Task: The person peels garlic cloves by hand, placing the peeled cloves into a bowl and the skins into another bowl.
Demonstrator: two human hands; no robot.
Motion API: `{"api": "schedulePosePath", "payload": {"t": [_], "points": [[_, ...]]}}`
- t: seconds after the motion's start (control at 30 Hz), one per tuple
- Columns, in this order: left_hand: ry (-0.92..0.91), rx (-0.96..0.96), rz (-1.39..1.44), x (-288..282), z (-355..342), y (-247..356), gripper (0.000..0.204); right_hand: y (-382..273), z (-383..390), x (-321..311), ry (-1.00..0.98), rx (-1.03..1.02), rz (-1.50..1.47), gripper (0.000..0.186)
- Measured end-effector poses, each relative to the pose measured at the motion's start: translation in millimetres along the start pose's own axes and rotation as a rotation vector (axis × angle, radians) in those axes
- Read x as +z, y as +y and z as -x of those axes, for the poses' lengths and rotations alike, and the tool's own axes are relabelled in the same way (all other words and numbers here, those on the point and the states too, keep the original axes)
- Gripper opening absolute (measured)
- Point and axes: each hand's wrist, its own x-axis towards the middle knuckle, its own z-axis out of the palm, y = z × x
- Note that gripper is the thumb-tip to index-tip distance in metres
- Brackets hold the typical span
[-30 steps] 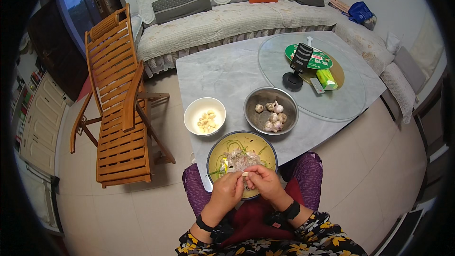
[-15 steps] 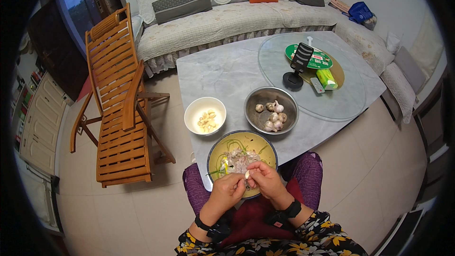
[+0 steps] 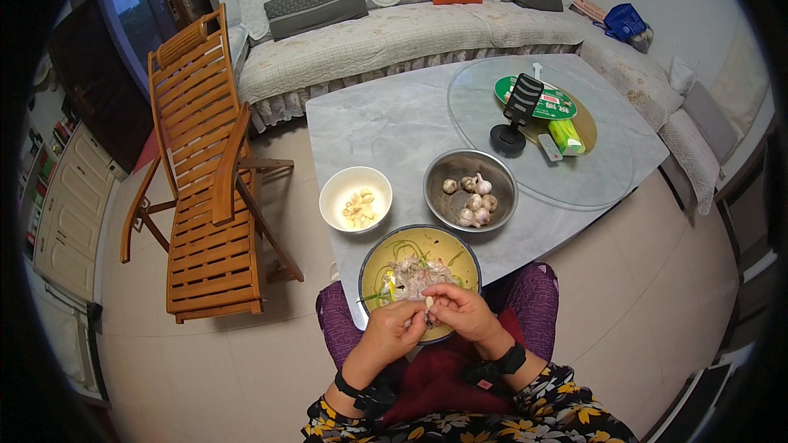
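Note:
Over the near edge of a yellow basin [image 3: 375, 256] with a dark rim, both hands meet on a small pale garlic clove [image 3: 429, 302]. My right hand [image 3: 466, 314] pinches the clove between thumb and fingers. My left hand [image 3: 392, 331] is closed, its fingertips pressed against the clove's lower end. Papery garlic skins [image 3: 410, 276] and green strips lie in the basin below. A white bowl [image 3: 328, 205] holding several peeled cloves [image 3: 359, 208] stands beyond to the left. To the right, a steel bowl [image 3: 443, 207] holds several whole garlic bulbs [image 3: 476, 205].
The basin and bowls are on a grey marble-patterned table [image 3: 369, 131]. On its glass turntable [image 3: 484, 166] are a black stand [image 3: 517, 119], a green round lid [image 3: 562, 103] and a tissue pack [image 3: 566, 138]. A wooden reclining chair [image 3: 209, 221] stands left; a sofa [image 3: 394, 37] runs behind.
My right fingers have shifted slightly on the clove, which now points more upright. The hands stay over the basin, and the bowls have not moved.

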Motion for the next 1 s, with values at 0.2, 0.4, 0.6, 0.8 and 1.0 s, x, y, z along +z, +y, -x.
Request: {"api": "schedulePosePath", "payload": {"t": [0.2,0.4,0.6,0.8,1.0], "points": [[-0.031,-0.032,0.016,-2,-2,1,0.01,-2,0,-2,-0.047,-0.027,0.138,0.028],[-0.001,-0.079,0.163,-3,-2,4,0.01,-1,1,-3,-0.06,0.056,-0.141,0.026],[0.011,-0.168,0.247,-5,-2,4,0.01,8,1,-3,-0.018,0.147,-0.366,0.026],[0.036,-0.244,0.322,-5,-1,0,0.009,9,1,-3,-0.017,0.125,-0.465,0.024],[0.029,-0.265,0.337,-3,1,-5,0.009,10,0,-2,0.042,0.148,-0.399,0.021]]}}
